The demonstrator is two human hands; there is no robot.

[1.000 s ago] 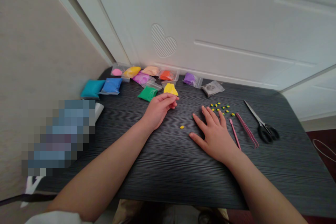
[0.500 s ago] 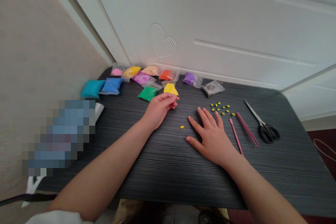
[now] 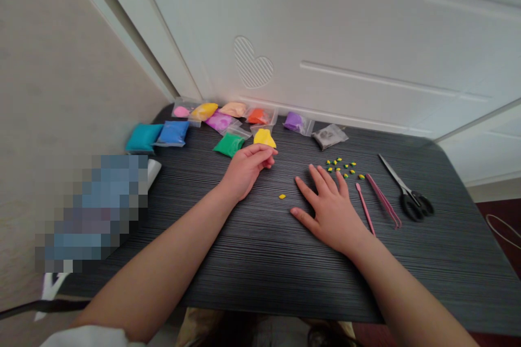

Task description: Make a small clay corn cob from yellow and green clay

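Note:
My left hand (image 3: 249,171) is closed in a pinch just in front of a bag of yellow clay (image 3: 264,137); whatever its fingers may hold is hidden. My right hand (image 3: 328,203) lies over the dark table with its fingers spread and nothing in it. Between the two hands rests a small yellow diamond-shaped piece of clay (image 3: 282,196). Beyond my right fingertips sit several tiny yellow-and-green clay pieces (image 3: 345,175) in loose rows. A slim pink tool (image 3: 364,206) is beside my right wrist, which covers its lower end.
Pink tweezers (image 3: 383,199) and black-handled scissors (image 3: 412,200) lie at the right. Bags of green (image 3: 229,144), blue (image 3: 173,133), purple (image 3: 294,121) and grey clay (image 3: 330,136), among several others, line the back edge by the white door (image 3: 345,27). A blurred-out object (image 3: 91,211) stands at left.
My right hand has shifted slightly to the right, away from the yellow piece, with its fingers still spread. My left hand stays in place.

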